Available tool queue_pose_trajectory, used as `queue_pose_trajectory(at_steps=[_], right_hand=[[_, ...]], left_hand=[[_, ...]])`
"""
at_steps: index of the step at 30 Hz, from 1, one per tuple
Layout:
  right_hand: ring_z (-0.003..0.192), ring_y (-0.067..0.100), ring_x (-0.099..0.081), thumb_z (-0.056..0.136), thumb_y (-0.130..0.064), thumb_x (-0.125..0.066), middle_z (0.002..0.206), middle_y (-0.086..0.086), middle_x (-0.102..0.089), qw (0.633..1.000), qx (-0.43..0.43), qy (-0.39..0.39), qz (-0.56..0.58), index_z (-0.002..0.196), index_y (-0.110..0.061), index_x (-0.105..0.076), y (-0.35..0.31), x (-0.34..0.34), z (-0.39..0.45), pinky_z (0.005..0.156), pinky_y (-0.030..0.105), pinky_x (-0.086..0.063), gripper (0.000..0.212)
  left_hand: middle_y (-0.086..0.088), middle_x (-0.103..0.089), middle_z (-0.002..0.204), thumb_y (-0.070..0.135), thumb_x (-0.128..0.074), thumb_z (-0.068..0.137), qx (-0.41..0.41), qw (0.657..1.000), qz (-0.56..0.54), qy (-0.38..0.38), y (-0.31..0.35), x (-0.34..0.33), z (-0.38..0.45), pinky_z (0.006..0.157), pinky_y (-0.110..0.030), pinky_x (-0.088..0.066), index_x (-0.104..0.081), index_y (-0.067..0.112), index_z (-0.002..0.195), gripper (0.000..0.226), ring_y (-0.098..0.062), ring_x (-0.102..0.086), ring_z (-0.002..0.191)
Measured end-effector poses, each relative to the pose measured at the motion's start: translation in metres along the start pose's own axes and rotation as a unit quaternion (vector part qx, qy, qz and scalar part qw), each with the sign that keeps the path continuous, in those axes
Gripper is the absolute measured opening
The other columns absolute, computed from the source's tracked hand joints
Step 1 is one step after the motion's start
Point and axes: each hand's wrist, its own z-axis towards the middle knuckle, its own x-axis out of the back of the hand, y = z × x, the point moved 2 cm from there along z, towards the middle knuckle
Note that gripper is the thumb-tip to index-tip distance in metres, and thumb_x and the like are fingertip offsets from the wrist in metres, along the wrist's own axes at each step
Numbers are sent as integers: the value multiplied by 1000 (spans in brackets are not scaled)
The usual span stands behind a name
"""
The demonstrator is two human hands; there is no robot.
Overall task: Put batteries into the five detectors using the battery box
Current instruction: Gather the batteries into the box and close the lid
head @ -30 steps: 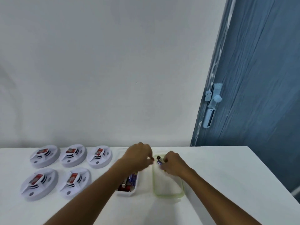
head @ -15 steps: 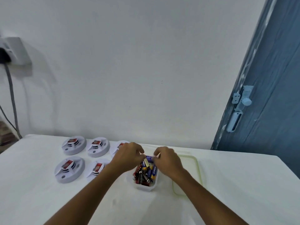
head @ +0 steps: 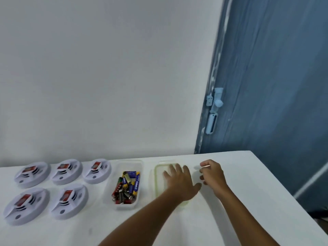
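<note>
Head | left hand (head: 179, 181) flat, hiding lid (head: 158, 176) | right hand (head: 212, 174) curled, blurred, contents unclear

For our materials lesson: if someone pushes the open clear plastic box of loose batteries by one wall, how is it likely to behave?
The clear plastic box looks well filled with mixed cylindrical batteries, so it is probably heavy for its size and would slide, not tip. It sits low and wide on the smooth white table, which also favours sliding. The loose batteries would likely roll and shift inside.

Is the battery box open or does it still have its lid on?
Open. The battery box shows loose batteries uncovered from above, and its green-rimmed lid lies flat on the table beside it, under the left hand.
</note>
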Motion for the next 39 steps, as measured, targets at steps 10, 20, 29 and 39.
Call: queue_pose_trajectory(at_steps=[10,20,29,39], right_hand=[[84,35,-65,94,-2,-47,94,21,-65,922,-126,-53,363,102,-3,-63,16,16,-11,81,44,-55,18],[77,26,-59,91,-16,-58,94,11,-63,916,-114,-157,351,101,-10,-63,-37,-55,-29,66,32,-46,13],[60,18,-59,73,-18,-80,82,10,-64,967,-17,-173,188,109,-8,-59,-61,-133,-63,48,24,-46,43],[76,25,-64,72,-23,-81,97,15,-67,986,-21,-112,122,114,-13,-59,-50,-150,-69,55,28,-50,49]], left_hand=[[-16,-65,110,25,-59,84,13,981,-149,123,3,29,-1,85,-31,-46,-62,4,106,31,-32,-61,105],[-25,-67,84,-6,-46,90,94,597,-789,108,-97,110,-36,69,-42,-61,-59,-13,88,15,-33,-71,71],[-12,-45,73,9,-65,86,236,725,-633,136,-242,71,-87,57,-26,-31,-55,9,81,11,-21,-40,63],[-18,-58,77,7,-67,87,208,769,-595,102,-258,47,-78,63,-37,-56,-66,-5,90,13,-24,-55,66]])
